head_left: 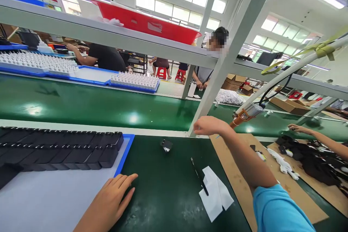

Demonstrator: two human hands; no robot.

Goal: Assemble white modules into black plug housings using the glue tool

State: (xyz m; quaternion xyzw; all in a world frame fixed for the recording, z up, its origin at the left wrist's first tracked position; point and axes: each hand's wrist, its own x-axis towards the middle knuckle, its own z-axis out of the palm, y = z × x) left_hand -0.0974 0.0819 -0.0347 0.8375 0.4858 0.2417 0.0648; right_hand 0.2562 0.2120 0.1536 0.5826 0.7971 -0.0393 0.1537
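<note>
My left hand [112, 197] rests at the right edge of a blue-rimmed tray [125, 154], fingers stretched out and holding nothing. Rows of black box-shaped pieces [78, 152] stand in that tray. Beyond the bench's back edge, my right hand [209, 125] is raised beside the white post, fingers curled downward. Whatever it may hold is hidden. A small black piece with a white part [166, 145] lies on the green bench between my hands. Closer to me, a black pen [199, 176] lies partly on folded white paper [214, 195].
A slanted white post [209, 90] rises behind the bench, near an orange-and-silver hanging tool [244, 116]. Brown cardboard [241, 174] lies at right, beside a black heap [310, 159] and a co-worker's hand [299, 129]. A green belt [108, 107] runs behind.
</note>
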